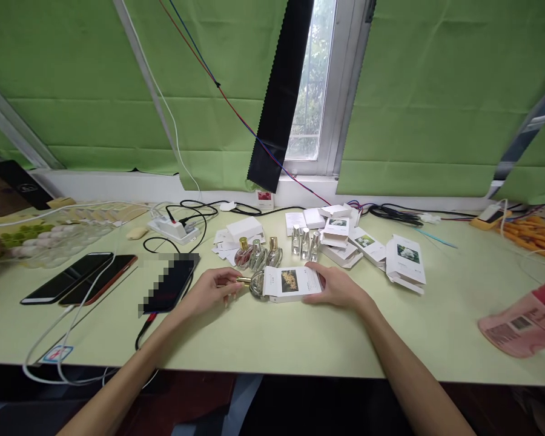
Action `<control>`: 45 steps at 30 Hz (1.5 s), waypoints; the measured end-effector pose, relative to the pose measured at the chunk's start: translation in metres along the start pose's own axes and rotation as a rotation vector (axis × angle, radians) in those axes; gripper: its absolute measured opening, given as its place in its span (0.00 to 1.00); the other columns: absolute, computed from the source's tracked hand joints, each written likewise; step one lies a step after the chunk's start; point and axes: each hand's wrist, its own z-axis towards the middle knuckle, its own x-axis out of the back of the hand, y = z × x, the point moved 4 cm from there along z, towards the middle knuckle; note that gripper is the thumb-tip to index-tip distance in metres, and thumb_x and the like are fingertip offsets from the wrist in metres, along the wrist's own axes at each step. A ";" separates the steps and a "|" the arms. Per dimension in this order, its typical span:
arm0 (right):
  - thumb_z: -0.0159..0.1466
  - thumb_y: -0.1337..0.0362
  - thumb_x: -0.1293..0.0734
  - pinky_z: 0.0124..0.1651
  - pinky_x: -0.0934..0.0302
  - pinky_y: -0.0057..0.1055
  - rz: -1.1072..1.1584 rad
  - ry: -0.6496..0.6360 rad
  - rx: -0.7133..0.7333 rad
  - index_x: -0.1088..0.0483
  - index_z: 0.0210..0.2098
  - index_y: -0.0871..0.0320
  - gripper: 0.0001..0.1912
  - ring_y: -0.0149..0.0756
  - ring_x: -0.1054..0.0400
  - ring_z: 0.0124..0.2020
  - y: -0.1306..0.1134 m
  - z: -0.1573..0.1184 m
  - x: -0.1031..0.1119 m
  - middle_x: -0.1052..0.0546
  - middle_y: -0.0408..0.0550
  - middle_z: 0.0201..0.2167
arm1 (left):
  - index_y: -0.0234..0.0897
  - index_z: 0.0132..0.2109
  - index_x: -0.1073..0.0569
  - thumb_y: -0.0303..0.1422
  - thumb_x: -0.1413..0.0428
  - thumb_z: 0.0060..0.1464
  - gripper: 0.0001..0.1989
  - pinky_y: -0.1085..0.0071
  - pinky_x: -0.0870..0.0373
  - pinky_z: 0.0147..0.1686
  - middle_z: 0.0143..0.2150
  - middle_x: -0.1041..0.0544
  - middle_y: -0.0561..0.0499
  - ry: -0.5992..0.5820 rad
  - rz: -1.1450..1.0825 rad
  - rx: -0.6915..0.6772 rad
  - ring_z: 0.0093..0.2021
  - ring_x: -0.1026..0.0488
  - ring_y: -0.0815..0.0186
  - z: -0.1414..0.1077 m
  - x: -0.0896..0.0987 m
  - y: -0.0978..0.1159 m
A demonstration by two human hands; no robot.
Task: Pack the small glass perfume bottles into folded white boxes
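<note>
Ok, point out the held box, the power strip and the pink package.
Held box point(289, 280): head view, on its flower picture.
Power strip point(161, 228): head view, on its casing.
Pink package point(521, 323): head view, on its barcode.

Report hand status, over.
Left hand at gold cap of rounded glass bottle. Right hand holding white flower-print cardboard box partly around it. Capped glass bottles close behind.

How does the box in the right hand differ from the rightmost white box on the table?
The held box shows yellow-orange flowers, while the rightmost box shows a white one. The held box has a bottle at its left end; the rightmost box has an open flap towards the near edge. The held box is gripped by the right hand; no hand touches the rightmost box. Both are white with a flower picture.
</note>
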 end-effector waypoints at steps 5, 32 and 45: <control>0.51 0.43 0.25 0.38 0.42 0.34 0.016 0.015 0.003 0.36 0.65 0.53 0.46 0.44 0.31 0.37 0.005 -0.002 0.005 0.24 0.48 0.38 | 0.35 0.40 0.21 0.48 0.37 0.49 0.20 0.73 0.30 0.22 0.30 0.22 0.48 0.035 0.146 -0.104 0.23 0.30 0.68 0.004 0.013 0.017; 0.50 0.53 0.22 0.36 0.39 0.32 0.434 0.005 0.151 0.39 0.62 0.52 0.44 0.37 0.33 0.35 0.004 -0.003 0.008 0.28 0.42 0.36 | 0.29 0.36 0.25 0.64 0.55 0.57 0.38 0.71 0.34 0.13 0.36 0.19 0.35 0.005 -0.368 0.084 0.20 0.25 0.63 -0.018 -0.103 0.006; 0.50 0.61 0.23 0.46 0.34 0.36 0.385 0.128 0.213 0.40 0.63 0.49 0.44 0.39 0.34 0.42 0.004 -0.004 0.015 0.32 0.48 0.50 | 0.38 0.26 0.31 0.47 0.53 0.64 0.23 0.70 0.34 0.22 0.22 0.24 0.50 0.110 0.084 -0.236 0.20 0.30 0.66 -0.035 -0.079 0.067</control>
